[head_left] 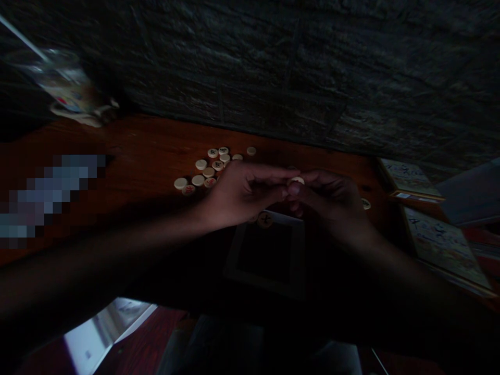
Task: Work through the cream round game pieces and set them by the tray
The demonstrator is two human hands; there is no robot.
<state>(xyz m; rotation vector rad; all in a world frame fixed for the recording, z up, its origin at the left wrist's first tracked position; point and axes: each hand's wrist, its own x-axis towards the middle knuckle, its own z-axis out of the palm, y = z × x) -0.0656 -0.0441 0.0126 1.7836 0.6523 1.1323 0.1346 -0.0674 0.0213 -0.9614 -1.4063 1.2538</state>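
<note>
Between both hands, over the wooden table (156,136), is a pale round piece (298,180). My right hand (338,203) pinches it between thumb and fingers. My left hand (250,190) reaches in from the left, its fingers pressed together and meeting the right fingertips at the piece; whether it grips the piece too is hard to tell. Several round pieces (208,172), some with black or red characters, lie loosely beyond and left of my left hand. A piece with a dark character (265,219) rests below the hands, by a dark, pale-edged rectangle (267,252).
A plastic cup with a straw (68,86) stands at the back left against a dark brick wall (253,67). Two flat boxes (410,179) (447,247) lie at the right. Near my right hand is another piece (365,203). A blurred-out patch covers the left side.
</note>
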